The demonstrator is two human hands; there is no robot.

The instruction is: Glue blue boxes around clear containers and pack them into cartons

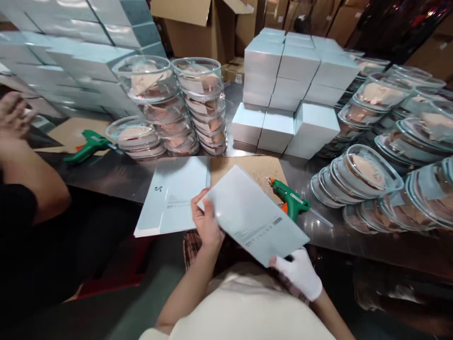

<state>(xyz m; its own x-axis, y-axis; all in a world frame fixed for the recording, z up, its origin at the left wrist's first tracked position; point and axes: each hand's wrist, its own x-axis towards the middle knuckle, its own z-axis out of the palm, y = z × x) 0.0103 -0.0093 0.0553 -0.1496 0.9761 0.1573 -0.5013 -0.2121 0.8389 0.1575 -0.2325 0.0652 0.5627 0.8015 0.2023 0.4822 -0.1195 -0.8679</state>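
Note:
A flat white printed carton [253, 212] is held up in front of my body, tilted, with small print and a barcode near its lower edge. My bare left hand [207, 219] pinches its left edge, thumb on top. At the lower right corner my right hand [297, 271], in a white glove with a bare thumb tip, grips the same carton; its other fingers are hidden underneath. Left of it, a stack of similar flat cartons [173, 193] lies on the table. A green glue gun [292, 198] rests right of the carton, on a brown cardboard sheet [244, 167].
White boxes [278, 130] are piled at the back, with more boxes [81, 71] at far left. Stacked clear plastic tubs [201, 104] stand between them, others [368, 172] at right. Another glue gun [90, 145] lies near a co-worker's hand [14, 115].

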